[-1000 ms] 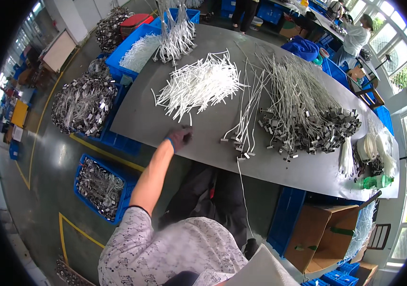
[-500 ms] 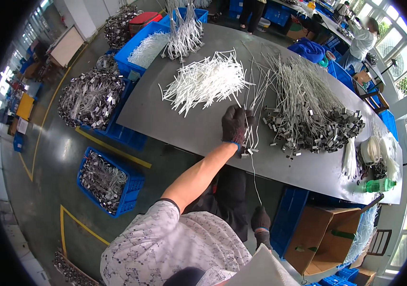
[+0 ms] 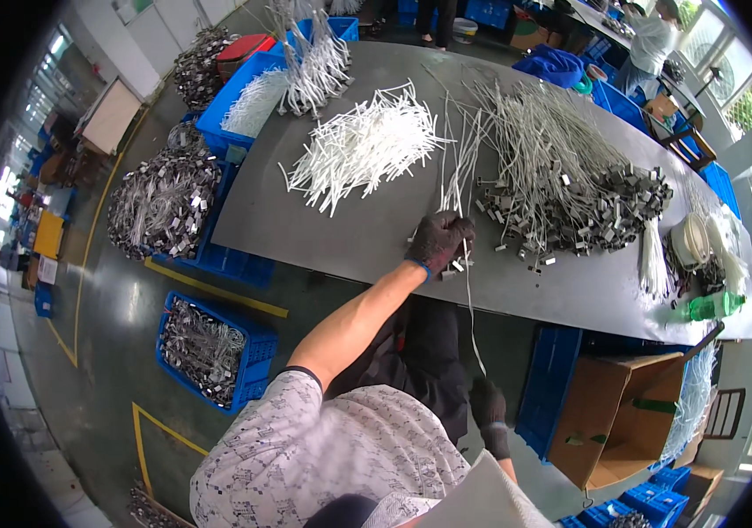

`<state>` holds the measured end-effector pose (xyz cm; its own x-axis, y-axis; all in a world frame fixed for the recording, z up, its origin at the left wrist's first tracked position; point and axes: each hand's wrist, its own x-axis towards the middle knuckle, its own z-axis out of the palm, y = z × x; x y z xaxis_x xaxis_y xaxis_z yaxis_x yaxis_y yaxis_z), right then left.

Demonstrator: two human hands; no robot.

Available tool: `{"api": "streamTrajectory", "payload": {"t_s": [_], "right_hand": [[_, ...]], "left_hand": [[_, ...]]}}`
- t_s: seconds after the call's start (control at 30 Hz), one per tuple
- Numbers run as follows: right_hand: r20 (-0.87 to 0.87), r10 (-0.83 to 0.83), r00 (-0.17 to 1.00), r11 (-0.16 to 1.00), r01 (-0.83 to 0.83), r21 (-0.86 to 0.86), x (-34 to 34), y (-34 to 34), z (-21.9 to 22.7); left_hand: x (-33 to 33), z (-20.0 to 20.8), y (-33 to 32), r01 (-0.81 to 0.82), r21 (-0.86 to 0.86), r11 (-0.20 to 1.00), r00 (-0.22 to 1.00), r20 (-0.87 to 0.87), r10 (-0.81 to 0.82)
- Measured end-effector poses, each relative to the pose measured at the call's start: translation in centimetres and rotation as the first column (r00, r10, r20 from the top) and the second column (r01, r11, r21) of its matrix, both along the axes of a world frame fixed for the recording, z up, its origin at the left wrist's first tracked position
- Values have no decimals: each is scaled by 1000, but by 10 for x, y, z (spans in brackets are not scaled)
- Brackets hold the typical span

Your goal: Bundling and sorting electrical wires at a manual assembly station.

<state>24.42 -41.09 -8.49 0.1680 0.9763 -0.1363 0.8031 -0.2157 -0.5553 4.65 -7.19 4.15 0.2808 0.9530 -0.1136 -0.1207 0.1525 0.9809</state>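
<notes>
My left hand (image 3: 442,239) wears a dark glove and is closed round the lower ends of a few thin pale wires (image 3: 458,172) at the table's near edge. Small metal-looking end pieces show beside its fingers. From there a single white wire (image 3: 472,321) hangs off the edge down to my right hand (image 3: 488,405), gloved too and closed on its lower end. That hand is low, in front of the table; its fingertips are partly hidden. Beyond my left hand lies a heap of short white tubes (image 3: 363,150). To its right spreads a large pile of wires with dark square ends (image 3: 570,176).
A blue crate (image 3: 257,374) of wire pieces stands on the floor at left, near a heaped wire pile (image 3: 165,202). On the right are a cardboard box (image 3: 592,431), a green bottle (image 3: 715,306) and a white spool (image 3: 691,240). A person (image 3: 653,44) works at the far right.
My left hand has come slightly nearer and lower along the wires, closer to the table's edge. The right hand still holds the wire's lower end. The whole view has shifted a little.
</notes>
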Motion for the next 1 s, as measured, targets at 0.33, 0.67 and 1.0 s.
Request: {"api": "streamTrajectory", "payload": {"t_s": [0.33,0.67,1.0], "right_hand": [[-757,-39,652,899,354,259,-44,167,101],[-998,-54,27,953,299,-44,-51,176,86],[-986,-144,-84,953,258,-161,-57,193,75]], "left_hand": [[34,-22,-77,282,-105,954,955,-65,-290],[22,-8,-106,243,110,964,969,-63,-237],[14,-14,-97,149,-55,987,984,-93,-154]]}}
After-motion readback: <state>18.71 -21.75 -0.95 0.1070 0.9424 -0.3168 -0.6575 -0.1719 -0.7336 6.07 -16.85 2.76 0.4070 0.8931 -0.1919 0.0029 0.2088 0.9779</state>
